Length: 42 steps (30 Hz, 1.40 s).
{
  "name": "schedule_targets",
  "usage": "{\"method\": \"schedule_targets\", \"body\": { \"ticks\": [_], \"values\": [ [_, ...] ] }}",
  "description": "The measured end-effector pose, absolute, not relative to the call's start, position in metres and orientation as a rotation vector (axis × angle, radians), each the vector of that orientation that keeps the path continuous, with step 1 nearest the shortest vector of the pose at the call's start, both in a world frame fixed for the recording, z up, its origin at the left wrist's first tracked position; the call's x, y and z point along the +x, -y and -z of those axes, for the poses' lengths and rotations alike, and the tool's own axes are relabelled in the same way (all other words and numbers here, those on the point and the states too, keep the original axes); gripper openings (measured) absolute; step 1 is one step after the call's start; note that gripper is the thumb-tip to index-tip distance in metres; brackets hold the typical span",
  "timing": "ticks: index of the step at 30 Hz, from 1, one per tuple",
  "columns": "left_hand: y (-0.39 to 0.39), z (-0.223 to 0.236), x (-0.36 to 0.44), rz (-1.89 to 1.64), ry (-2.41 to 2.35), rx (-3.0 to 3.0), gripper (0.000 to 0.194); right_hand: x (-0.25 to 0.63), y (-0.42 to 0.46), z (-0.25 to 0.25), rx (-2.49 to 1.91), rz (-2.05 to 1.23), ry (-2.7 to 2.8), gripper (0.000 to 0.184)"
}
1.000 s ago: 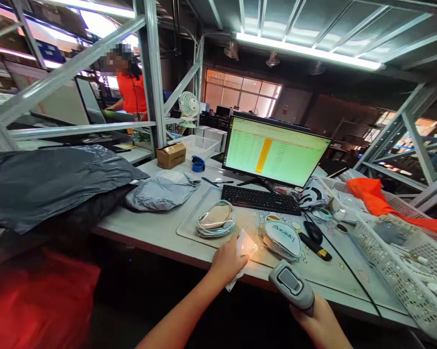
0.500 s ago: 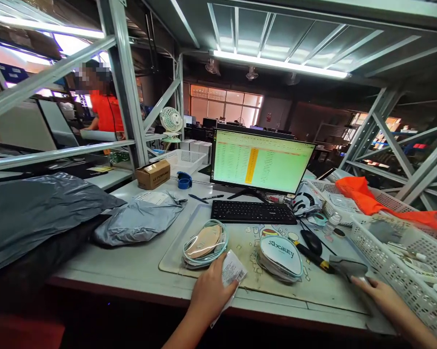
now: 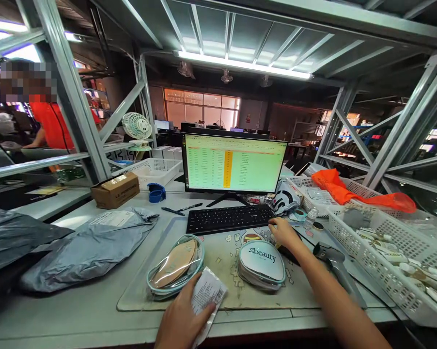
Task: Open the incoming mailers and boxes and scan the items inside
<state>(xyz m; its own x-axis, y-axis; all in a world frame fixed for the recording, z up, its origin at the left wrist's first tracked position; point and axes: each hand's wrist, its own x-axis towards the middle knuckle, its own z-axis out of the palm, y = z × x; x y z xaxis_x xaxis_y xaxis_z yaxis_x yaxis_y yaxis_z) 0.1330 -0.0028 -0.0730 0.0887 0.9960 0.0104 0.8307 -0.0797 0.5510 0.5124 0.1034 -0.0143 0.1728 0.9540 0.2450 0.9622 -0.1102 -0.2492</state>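
Held in my left hand (image 3: 184,312) is a small white packet with a printed label and barcode (image 3: 208,291), pinched between thumb and fingers. Just beyond that hand lies a clear oval pouch with pale blue piping and a peach-coloured insert (image 3: 175,264). My right hand (image 3: 284,233) reaches over to the right end of the black keyboard (image 3: 229,218), fingers extended at its keys and holding nothing. Below my right wrist is a white "beauty" pouch (image 3: 261,264) in clear wrap. A grey handheld barcode scanner (image 3: 340,271) rests on the desk right of my forearm.
A lit monitor (image 3: 235,162) stands behind the keyboard. Grey mailing bags (image 3: 91,252) cover the left side. White baskets (image 3: 382,281) of small items line the right, with orange mesh (image 3: 331,186) behind. A cardboard box (image 3: 116,190) and blue tape dispenser (image 3: 156,193) sit back left.
My right hand has let go of the scanner and moved left and forward to the keyboard. The packet stays in my left hand. The view has turned to the right.
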Motion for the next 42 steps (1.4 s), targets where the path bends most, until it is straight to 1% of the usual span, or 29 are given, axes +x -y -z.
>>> {"method": "schedule_targets", "body": {
  "ticks": [2, 5, 9, 11, 18, 20, 22, 25, 28, 31, 37, 42],
  "values": [
    [0.001, 0.074, 0.132, -0.565, -1.787, 1.939, 0.071, 0.504, -0.138, 0.014, -2.118, 0.003, 1.841, 0.027],
    [-0.001, 0.079, 0.130, -0.592, -1.778, 1.927, 0.072, 0.497, -0.160, 0.021, -2.124, -0.009, 1.884, 0.029],
    [-0.004, 0.085, 0.128, -0.535, -1.797, 1.933, 0.076, 0.487, -0.163, 0.037, -2.112, 0.047, 1.943, 0.030],
    [-0.005, 0.087, 0.128, -0.499, -1.814, 1.924, 0.077, 0.483, -0.163, 0.043, -2.109, 0.096, 1.944, 0.034],
    [-0.004, 0.086, 0.131, -0.447, -1.870, 1.910, 0.076, 0.482, -0.170, 0.050, -2.101, 0.135, 1.930, 0.041],
    [-0.004, 0.087, 0.132, -0.488, -1.881, 1.909, 0.075, 0.485, -0.166, 0.051, -2.085, 0.132, 1.920, 0.042],
    [-0.003, 0.089, 0.133, -0.578, -1.909, 1.906, 0.074, 0.486, -0.162, 0.051, -2.073, 0.122, 1.915, 0.040],
    [-0.002, 0.093, 0.135, -0.658, -1.951, 1.926, 0.071, 0.488, -0.158, 0.050, -2.061, 0.099, 1.922, 0.033],
    [-0.002, 0.095, 0.134, -0.639, -1.973, 1.929, 0.068, 0.488, -0.156, 0.049, -2.058, 0.084, 1.927, 0.030],
    [-0.003, 0.097, 0.133, -0.608, -1.986, 1.896, 0.069, 0.490, -0.155, 0.050, -2.086, 0.085, 1.907, 0.030],
    [-0.006, 0.092, 0.132, -0.464, -1.966, 1.922, 0.071, 0.495, -0.158, 0.058, -2.177, 0.083, 1.835, 0.042],
    [-0.003, 0.086, 0.134, -0.490, -1.934, 1.950, 0.070, 0.498, -0.161, 0.064, -2.216, 0.056, 1.818, 0.049]
  ]
}}
